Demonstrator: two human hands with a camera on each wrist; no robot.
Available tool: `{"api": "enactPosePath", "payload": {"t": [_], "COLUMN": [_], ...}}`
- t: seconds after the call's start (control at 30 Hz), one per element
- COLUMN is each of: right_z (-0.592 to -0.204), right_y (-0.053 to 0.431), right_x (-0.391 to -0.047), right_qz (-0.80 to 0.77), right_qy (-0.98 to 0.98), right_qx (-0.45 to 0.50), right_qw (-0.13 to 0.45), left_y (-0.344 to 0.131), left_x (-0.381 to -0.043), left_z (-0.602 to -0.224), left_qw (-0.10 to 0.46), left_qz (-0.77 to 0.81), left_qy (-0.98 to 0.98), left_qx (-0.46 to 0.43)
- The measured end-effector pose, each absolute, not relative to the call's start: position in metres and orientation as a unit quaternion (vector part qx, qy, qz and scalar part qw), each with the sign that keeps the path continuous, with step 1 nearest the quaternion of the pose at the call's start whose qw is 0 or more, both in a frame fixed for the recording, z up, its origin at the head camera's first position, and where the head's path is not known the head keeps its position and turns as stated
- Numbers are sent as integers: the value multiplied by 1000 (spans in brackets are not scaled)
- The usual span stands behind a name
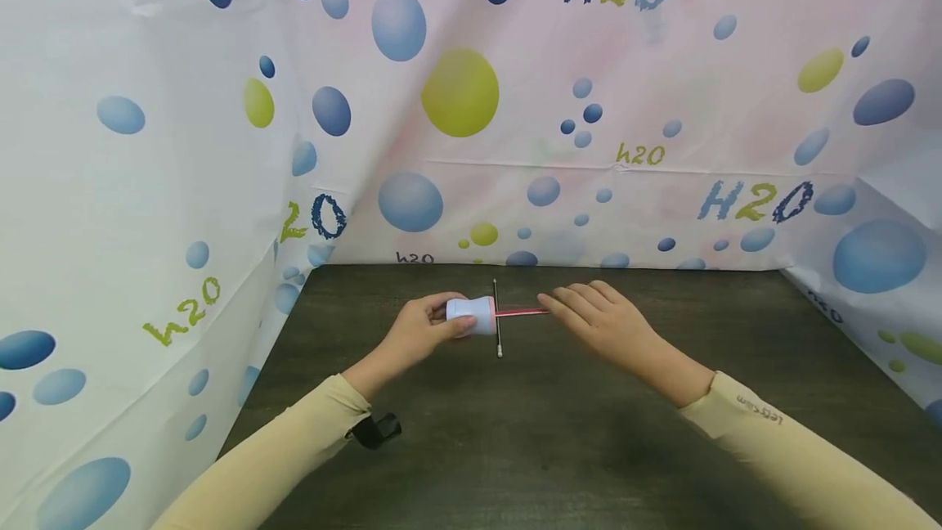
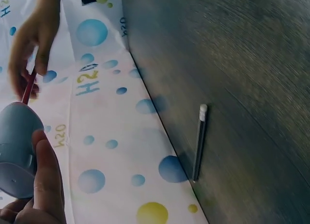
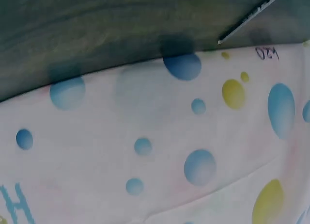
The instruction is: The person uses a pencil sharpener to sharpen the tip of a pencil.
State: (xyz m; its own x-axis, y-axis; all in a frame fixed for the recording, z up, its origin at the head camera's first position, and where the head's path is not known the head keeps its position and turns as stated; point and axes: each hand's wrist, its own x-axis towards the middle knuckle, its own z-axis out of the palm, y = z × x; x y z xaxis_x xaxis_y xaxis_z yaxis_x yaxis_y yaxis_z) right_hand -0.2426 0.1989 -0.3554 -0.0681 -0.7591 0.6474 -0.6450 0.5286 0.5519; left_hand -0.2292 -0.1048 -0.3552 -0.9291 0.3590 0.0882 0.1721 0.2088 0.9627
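One pale-blue cup-shaped container [image 1: 469, 315] is grasped sideways above the table [image 1: 471, 464] by the left hand [image 1: 415, 327]. One red stick [image 1: 521, 312], at its pink-edged end, is pinched by the right hand [image 1: 605, 324]. One black eraser-tipped pencil [image 1: 499, 337] is laid on the tabletop.

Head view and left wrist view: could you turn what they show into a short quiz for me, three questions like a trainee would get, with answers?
1. Which hand holds the pale blue container?
2. True or false: the dark pencil stands upright on the table.
3. The thin stick running from the right hand towards the container is: A) green, B) yellow, C) red.

Key:
1. The left hand.
2. False; it lies flat.
3. C.
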Motion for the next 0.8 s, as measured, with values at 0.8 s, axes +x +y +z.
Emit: {"api": "enactPosePath", "payload": {"t": [0.8], "right_z": [-317], "right_y": [192], "right_x": [-249], "right_qz": [377], "right_qy": [-830], "right_qx": [331], "right_qw": [-242], "left_y": [-102], "left_x": [-221], "left_z": [-351], "left_qw": [15], "left_qz": [529], "left_qy": [817], "left_qx": [229]}}
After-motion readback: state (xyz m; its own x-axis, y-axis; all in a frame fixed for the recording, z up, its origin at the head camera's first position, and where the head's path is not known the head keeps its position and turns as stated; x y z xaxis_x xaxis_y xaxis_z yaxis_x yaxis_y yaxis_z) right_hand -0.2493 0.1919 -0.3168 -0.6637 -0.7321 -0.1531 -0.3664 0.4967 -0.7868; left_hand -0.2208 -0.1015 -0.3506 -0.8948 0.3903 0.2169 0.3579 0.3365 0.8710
